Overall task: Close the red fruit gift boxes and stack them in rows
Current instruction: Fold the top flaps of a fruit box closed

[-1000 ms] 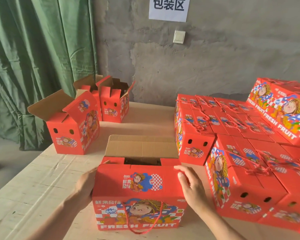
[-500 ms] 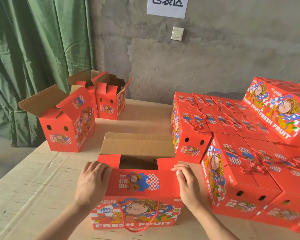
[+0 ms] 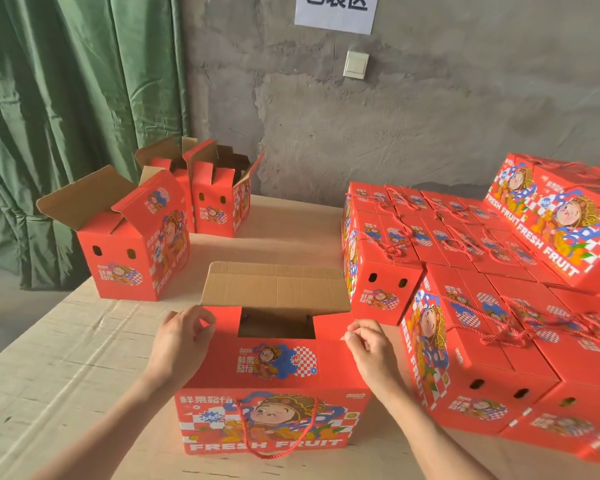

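Box (image 3: 274, 368) sits between left grip (image 3: 182, 341) and right grip (image 3: 366, 348), each pinching one upper side corner.

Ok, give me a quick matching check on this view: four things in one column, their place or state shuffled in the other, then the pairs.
1. nearest box
2. closed boxes
3. curtain
4. light switch

A. on the wall, under the paper sign
B. rear flap standing up
C. green, hanging at left
D. stacked in rows at right

Pairs: 1-B, 2-D, 3-C, 4-A.
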Motion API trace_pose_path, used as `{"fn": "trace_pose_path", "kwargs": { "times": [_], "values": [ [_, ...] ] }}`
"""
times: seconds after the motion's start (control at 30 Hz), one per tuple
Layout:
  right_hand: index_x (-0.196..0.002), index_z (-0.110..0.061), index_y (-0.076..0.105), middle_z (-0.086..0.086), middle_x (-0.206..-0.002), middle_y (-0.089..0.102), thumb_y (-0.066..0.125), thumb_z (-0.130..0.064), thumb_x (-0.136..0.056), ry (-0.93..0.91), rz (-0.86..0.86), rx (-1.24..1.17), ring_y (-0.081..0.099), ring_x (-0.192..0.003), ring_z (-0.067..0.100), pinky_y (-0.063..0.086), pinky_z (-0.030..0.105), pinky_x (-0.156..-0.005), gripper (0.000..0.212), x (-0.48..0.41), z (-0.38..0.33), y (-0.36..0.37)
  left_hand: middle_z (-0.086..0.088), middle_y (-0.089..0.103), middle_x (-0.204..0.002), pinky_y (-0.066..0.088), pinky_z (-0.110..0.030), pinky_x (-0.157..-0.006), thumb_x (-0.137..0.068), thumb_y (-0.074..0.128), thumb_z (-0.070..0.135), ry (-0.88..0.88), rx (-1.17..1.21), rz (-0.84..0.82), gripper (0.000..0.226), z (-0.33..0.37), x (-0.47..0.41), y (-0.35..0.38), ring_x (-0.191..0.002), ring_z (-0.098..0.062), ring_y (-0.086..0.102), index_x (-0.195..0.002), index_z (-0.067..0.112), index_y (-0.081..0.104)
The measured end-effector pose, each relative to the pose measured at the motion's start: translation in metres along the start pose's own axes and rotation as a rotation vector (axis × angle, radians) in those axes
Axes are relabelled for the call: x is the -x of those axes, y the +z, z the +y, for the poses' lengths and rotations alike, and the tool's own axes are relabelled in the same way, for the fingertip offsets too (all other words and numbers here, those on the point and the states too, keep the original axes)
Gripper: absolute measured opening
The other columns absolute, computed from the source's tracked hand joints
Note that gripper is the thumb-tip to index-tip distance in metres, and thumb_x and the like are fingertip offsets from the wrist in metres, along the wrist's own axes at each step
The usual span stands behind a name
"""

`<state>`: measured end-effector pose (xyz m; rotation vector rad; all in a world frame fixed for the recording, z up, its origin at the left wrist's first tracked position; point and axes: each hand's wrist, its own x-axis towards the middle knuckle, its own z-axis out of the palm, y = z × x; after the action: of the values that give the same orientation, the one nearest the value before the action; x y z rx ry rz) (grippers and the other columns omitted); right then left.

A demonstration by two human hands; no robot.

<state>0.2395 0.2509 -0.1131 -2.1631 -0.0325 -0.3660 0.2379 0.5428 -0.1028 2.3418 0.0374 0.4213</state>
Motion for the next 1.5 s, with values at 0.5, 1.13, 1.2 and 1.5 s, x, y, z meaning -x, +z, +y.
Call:
{"fn": "trace_pose_path", "kwargs": {
  "times": [0.5, 1.13, 1.2, 1.5],
  "values": [
    [-0.15, -0.019, 0.021, -0.001, -0.154, 0.025, 0.054, 0.006, -0.087, 0.391, -0.24, -0.376, 0.023, -0.141, 0.014, 0.024, 0.029, -0.108, 0.075, -0.021, 0.01, -0.003, 0.001, 0.063, -0.087, 0.049, -0.03, -0.056, -0.092, 0.054, 0.002, -0.562, 0.614, -0.276, 0.031, -0.004, -0.01, 0.004, -0.065, -0.017, 0.066, -0.101, 0.03, 0.047],
    [-0.122, -0.032, 0.046, -0.01, -0.14, 0.033, 0.063, -0.001, -0.086, 0.331, -0.392, -0.461, 0.027, -0.125, 0.011, 0.023, 0.03, -0.102, 0.051, -0.025, 0.022, -0.018, 0.013, 0.059, -0.102, 0.044, -0.012, -0.071, -0.069, 0.082, 0.013, -0.024, 0.451, 0.003, 0.048, -0.014, -0.009, 0.013, -0.095, -0.006, 0.059, -0.108, 0.023, 0.055],
    [-0.124, -0.03, 0.045, -0.008, -0.141, 0.035, 0.064, -0.003, -0.086, 0.322, -0.392, -0.442, 0.029, -0.128, 0.012, 0.025, 0.03, -0.102, 0.05, -0.025, 0.021, -0.019, 0.017, 0.059, -0.105, 0.052, -0.024, -0.07, -0.06, 0.085, 0.045, -0.023, 0.503, -0.036, 0.06, -0.011, -0.004, 0.009, -0.091, -0.001, 0.06, -0.107, 0.02, 0.057],
    [-0.13, -0.033, 0.045, -0.01, -0.133, 0.047, 0.062, -0.006, -0.088, 0.189, -0.341, -0.295, 0.047, -0.116, -0.008, 0.042, 0.005, -0.085, 0.052, -0.006, 0.019, -0.024, 0.0, 0.059, -0.124, 0.04, -0.029, -0.072, -0.063, 0.085, 0.034, -0.082, 0.202, -0.044, 0.042, -0.015, -0.011, 0.018, -0.098, -0.016, 0.055, -0.083, 0.029, 0.049]
  ]
}}
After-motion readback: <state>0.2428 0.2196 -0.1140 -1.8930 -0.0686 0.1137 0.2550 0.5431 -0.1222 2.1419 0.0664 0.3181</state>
